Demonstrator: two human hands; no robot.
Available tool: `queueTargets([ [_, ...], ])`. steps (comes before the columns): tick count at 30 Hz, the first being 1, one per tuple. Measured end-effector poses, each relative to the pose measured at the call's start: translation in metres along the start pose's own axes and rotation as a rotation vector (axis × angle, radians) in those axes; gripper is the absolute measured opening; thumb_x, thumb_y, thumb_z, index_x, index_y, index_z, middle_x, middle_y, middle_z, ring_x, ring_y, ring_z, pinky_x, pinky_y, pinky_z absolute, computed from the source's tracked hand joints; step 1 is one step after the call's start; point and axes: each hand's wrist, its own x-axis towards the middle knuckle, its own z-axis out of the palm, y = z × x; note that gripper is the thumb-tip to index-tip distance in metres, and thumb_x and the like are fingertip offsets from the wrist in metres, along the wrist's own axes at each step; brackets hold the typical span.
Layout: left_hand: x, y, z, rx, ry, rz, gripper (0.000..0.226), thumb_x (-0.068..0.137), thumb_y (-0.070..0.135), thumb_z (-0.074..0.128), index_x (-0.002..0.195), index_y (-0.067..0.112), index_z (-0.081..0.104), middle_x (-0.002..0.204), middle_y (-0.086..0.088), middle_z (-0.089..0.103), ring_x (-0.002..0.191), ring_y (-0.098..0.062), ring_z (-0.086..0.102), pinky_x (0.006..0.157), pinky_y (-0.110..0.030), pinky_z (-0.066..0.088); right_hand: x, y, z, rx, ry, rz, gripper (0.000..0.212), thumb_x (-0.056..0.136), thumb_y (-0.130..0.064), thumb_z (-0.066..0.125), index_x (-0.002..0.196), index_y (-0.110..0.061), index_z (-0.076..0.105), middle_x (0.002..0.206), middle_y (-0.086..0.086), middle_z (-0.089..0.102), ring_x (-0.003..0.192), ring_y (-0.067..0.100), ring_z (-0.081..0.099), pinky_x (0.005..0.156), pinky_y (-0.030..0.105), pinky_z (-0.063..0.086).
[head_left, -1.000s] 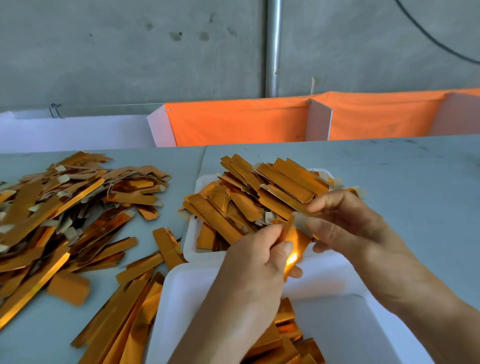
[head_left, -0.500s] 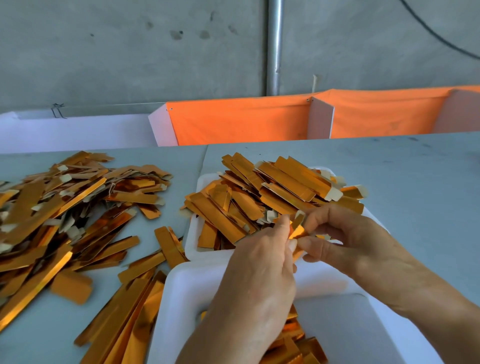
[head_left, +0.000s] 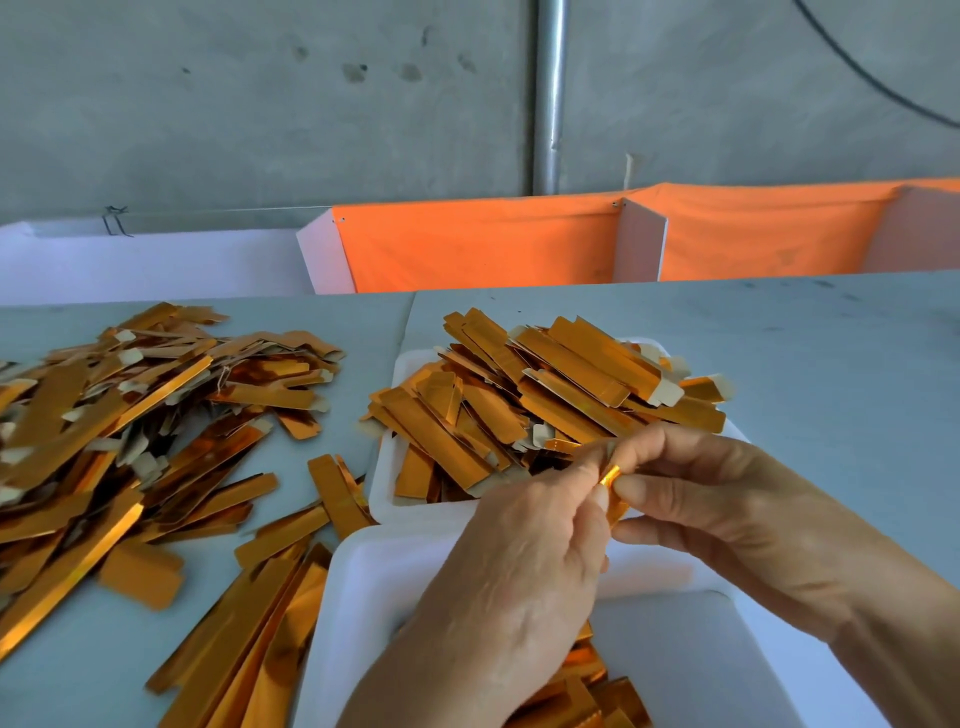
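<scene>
At the left of the table (head_left: 104, 686) lies a loose pile (head_left: 130, 415) of gold strips, some reaching the near tray (head_left: 358, 582). Behind it, touching it, the far tray (head_left: 382, 483) holds a heap (head_left: 545, 395) of the same strips. Over the far rim of the near tray, the left hand (head_left: 524, 561) pinches one narrow strip (head_left: 609, 475), fingers curled. The right hand (head_left: 727, 499) pinches that strip from the other side, its fingertips meeting the left's.

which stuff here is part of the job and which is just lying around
In use: left hand, right hand, both pinching a gold strip; heap in far tray; near tray.
Lying about: loose pile left, orange cloth, metal pipe.
</scene>
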Motion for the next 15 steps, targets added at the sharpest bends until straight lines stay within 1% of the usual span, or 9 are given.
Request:
queueTargets([
  [2, 0.001, -0.001, -0.001, 0.03, -0.023, 0.001, 0.035, 0.102, 0.031, 0.031, 0.132, 0.03, 0.05, 0.095, 0.009, 0.066, 0.07, 0.006, 0.057, 0.064, -0.004, 0.044, 0.0, 0.001, 0.001, 0.011, 0.012, 0.021, 0.009, 0.07, -0.008, 0.066, 0.075, -0.01, 0.073, 0.091, 0.014, 0.072, 0.081, 0.023, 0.07, 0.067, 0.024, 0.056],
  [4, 0.001, -0.003, 0.0, 0.096, -0.04, -0.008, 0.032, 0.101, 0.03, 0.032, 0.127, 0.026, 0.052, 0.101, 0.008, 0.064, 0.078, 0.0, 0.057, 0.067, -0.007, 0.045, 0.001, 0.002, 0.003, -0.008, 0.035, 0.041, 0.008, 0.068, -0.011, 0.068, 0.074, -0.011, 0.073, 0.09, 0.012, 0.072, 0.078, 0.019, 0.07, 0.063, 0.021, 0.054],
  [6, 0.003, -0.004, 0.002, 0.205, -0.021, 0.005, 0.036, 0.101, 0.024, 0.036, 0.136, 0.028, 0.045, 0.114, 0.009, 0.054, 0.095, -0.005, 0.055, 0.073, -0.009, 0.044, 0.002, 0.004, 0.004, -0.063, 0.077, 0.049, 0.01, 0.066, -0.015, 0.07, 0.074, -0.012, 0.074, 0.094, 0.008, 0.073, 0.081, 0.018, 0.068, 0.064, 0.02, 0.052],
  [8, 0.004, -0.004, 0.006, 0.331, 0.038, 0.033, 0.049, 0.1, 0.02, 0.042, 0.145, 0.032, 0.03, 0.122, 0.01, 0.042, 0.105, -0.006, 0.048, 0.079, -0.01, 0.041, 0.004, 0.006, 0.004, -0.077, 0.122, 0.046, 0.013, 0.065, -0.017, 0.07, 0.076, -0.011, 0.074, 0.092, 0.007, 0.072, 0.081, 0.019, 0.068, 0.065, 0.021, 0.052],
  [10, 0.004, -0.003, 0.009, 0.383, 0.081, 0.068, 0.055, 0.098, 0.024, 0.046, 0.147, 0.033, 0.023, 0.122, 0.011, 0.038, 0.107, -0.006, 0.045, 0.082, -0.012, 0.042, 0.005, 0.007, 0.003, -0.056, 0.163, 0.033, 0.015, 0.065, -0.015, 0.069, 0.077, -0.008, 0.074, 0.087, 0.011, 0.071, 0.077, 0.02, 0.068, 0.067, 0.023, 0.053],
  [11, 0.004, -0.002, 0.01, 0.371, 0.088, 0.092, 0.055, 0.098, 0.031, 0.046, 0.147, 0.034, 0.023, 0.121, 0.012, 0.038, 0.107, -0.005, 0.044, 0.08, -0.011, 0.039, 0.006, 0.008, 0.003, -0.044, 0.181, 0.026, 0.015, 0.065, -0.015, 0.068, 0.078, -0.008, 0.074, 0.086, 0.013, 0.071, 0.077, 0.022, 0.068, 0.068, 0.026, 0.053],
  [13, 0.003, -0.002, 0.011, 0.326, 0.096, 0.129, 0.058, 0.094, 0.043, 0.049, 0.145, 0.034, 0.025, 0.119, 0.016, 0.036, 0.105, -0.001, 0.04, 0.075, -0.008, 0.031, 0.005, 0.01, 0.001, -0.032, 0.202, 0.013, 0.015, 0.064, -0.016, 0.068, 0.076, -0.008, 0.074, 0.085, 0.015, 0.071, 0.075, 0.023, 0.069, 0.071, 0.029, 0.053],
  [15, 0.001, -0.004, 0.01, 0.307, 0.109, 0.138, 0.057, 0.091, 0.045, 0.054, 0.142, 0.034, 0.031, 0.116, 0.018, 0.034, 0.103, 0.0, 0.039, 0.072, -0.006, 0.03, 0.005, 0.01, 0.001, -0.016, 0.171, 0.005, 0.016, 0.064, -0.019, 0.069, 0.076, -0.009, 0.074, 0.085, 0.015, 0.071, 0.075, 0.023, 0.069, 0.069, 0.028, 0.054],
])
